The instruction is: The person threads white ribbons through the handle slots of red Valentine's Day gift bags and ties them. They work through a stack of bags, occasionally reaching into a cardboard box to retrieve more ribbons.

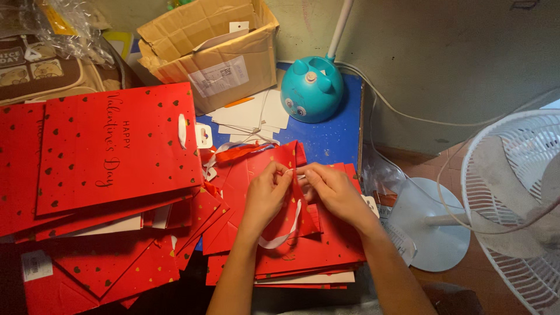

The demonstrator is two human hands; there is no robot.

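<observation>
Bag in hand: a red paper gift bag (274,175) lies flat on top of a stack of like bags (309,256), on the blue table (332,137), in front of the person.
Long axis: it runs from the near edge of the table away toward the wall; the open top end points away, toward the teal lamp base (312,88).
Ribbon: a white ribbon handle (286,230) loops from between the two hands down toward the person, over the red paper.
Left hand (265,195): fingers bent and closed narrowly, the tips pinching the ribbon or bag edge at the centre; which of the two cannot be told.
Right hand (332,189): fingers likewise curled tight, tips meeting those of the left hand at the same spot.
Bag relative to fingers: the bag lies under both hands; the pinched spot is near its middle, the ribbon loop hanging nearer than the fingertips.
Left of the hands: a large pile of red bags (116,151), the top one face up with small dark hearts.
Beyond: an open cardboard box (216,52) and white paper tags (251,114).
Right: a white fan (519,204) standing on the floor.
</observation>
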